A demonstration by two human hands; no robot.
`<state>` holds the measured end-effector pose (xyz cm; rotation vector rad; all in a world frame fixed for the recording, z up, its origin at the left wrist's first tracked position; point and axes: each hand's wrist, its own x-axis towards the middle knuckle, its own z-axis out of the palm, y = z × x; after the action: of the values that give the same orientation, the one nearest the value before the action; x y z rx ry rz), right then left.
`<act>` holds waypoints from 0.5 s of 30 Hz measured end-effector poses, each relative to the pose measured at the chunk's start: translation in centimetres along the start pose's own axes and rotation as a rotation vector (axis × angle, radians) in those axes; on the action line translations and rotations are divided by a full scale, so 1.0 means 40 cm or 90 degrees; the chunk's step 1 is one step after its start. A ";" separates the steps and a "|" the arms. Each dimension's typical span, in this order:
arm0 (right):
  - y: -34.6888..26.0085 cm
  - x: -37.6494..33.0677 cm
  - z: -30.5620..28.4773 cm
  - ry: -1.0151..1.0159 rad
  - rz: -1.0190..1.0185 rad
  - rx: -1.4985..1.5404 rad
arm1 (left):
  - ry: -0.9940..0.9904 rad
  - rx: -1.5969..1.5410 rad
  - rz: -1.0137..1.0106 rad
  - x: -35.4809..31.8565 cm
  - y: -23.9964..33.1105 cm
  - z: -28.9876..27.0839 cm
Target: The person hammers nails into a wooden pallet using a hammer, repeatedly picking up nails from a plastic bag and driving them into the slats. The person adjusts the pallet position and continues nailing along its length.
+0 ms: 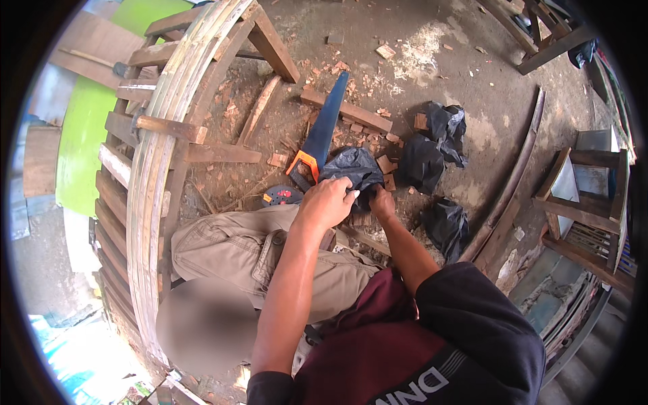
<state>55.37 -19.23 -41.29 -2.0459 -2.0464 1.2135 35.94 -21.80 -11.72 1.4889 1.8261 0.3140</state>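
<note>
A crumpled black plastic bag [352,165] is between my hands, low in front of my bent legs. My left hand [329,200] pinches its near left edge, with the thumb on the plastic. On the right side of the bag, my right hand [382,202] is closed on its edge; those fingers are partly hidden. What the bag contains cannot be seen. Just beyond and left of it lies a handsaw [327,121] with a dark blue blade and an orange and black handle. Small wood offcuts [386,165] lie close by the bag's right side.
More black plastic bags [422,164] sit on the ground to the right, one farther back [447,131] and one nearer [446,226]. A slatted wooden bench [158,175] curves along the left, with a hammer [172,128] on it. A plank [347,113] lies among wood chips.
</note>
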 end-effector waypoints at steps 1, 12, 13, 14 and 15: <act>0.001 -0.008 -0.003 -0.007 -0.029 -0.011 | 0.011 0.000 0.001 -0.005 -0.003 0.001; 0.012 -0.009 -0.016 -0.019 -0.062 -0.125 | -0.015 0.004 -0.021 -0.010 0.002 -0.004; 0.014 -0.008 -0.015 -0.012 -0.052 -0.117 | -0.017 0.004 -0.026 -0.010 0.002 -0.005; 0.016 -0.007 -0.010 -0.006 -0.042 -0.108 | -0.012 0.010 -0.020 -0.010 0.003 -0.004; 0.020 -0.007 -0.005 0.000 -0.032 -0.099 | -0.006 0.016 -0.014 -0.010 0.004 -0.003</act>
<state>56.20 -19.46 -41.41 -2.0410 -2.2448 1.0781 35.97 -22.07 -11.39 1.4834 1.8441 0.2726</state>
